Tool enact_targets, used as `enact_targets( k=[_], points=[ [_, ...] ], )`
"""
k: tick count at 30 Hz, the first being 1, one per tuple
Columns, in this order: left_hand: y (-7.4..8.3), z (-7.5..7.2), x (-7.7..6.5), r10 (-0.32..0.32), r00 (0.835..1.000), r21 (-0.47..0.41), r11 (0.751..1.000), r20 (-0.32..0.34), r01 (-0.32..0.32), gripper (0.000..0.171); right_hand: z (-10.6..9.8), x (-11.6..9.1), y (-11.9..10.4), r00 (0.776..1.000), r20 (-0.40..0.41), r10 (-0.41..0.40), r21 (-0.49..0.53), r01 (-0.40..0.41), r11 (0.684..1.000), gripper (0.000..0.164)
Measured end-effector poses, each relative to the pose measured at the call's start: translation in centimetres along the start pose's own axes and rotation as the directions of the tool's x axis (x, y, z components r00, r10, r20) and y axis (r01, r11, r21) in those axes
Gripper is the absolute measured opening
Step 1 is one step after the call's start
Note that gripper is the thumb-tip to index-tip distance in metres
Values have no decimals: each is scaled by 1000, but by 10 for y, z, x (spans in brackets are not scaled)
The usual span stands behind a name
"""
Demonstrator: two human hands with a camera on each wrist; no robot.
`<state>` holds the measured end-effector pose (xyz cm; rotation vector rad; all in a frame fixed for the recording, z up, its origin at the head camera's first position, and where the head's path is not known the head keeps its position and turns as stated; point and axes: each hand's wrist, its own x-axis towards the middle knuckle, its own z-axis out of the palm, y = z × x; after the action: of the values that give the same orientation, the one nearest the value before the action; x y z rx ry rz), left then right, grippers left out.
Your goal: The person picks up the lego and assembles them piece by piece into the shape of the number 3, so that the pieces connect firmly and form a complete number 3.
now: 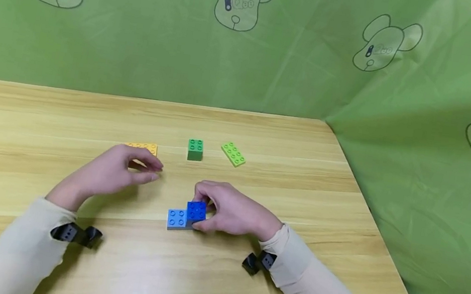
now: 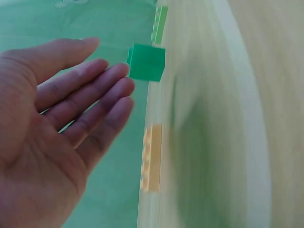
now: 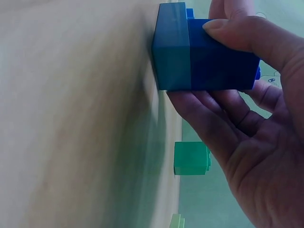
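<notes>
Your right hand pinches the dark blue brick, thumb one side, fingers the other. That brick sits on the right end of the light blue brick, left-end studs bare; pair is mid-table, well in from the table's far edge and right edge. Can't tell if the light blue one touches wood. Your left hand holds nothing: fingers loosely bent, slightly apart, thumb clear of them; it hovers just before the orange brick, partly hiding it in the head view. Toward the far edge: green brick upright, then lime brick, flat, slanted, closer to the far right corner. Green cloth hangs behind the far edge and along the right.
</notes>
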<state>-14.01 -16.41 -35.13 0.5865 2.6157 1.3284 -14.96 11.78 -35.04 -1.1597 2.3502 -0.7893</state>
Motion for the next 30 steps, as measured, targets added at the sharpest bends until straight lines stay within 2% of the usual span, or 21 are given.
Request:
enact_targets(
  k=[6,11,14,21,30],
  points=[
    [-7,-10,2,-29,997,22,999,-70,30,24,0,0,0,1000,-1,0,-3,0,1000,34],
    [-14,-13,6,30,982,54,998,-186,-20,27,0,-1,-1,1000,1,-7,-6,7,1000,34],
    [-17,-16,9,42,971,77,997,-236,-25,29,-1,0,-1,1000,4,-4,-8,4,1000,34],
    [-23,-29,13,-41,978,130,989,-205,69,40,-1,4,-2,1000,6,-13,-4,13,1000,35],
    [-37,-32,27,-83,991,225,969,-102,104,51,0,1,0,1000,25,8,-1,-8,1000,34]
  ],
)
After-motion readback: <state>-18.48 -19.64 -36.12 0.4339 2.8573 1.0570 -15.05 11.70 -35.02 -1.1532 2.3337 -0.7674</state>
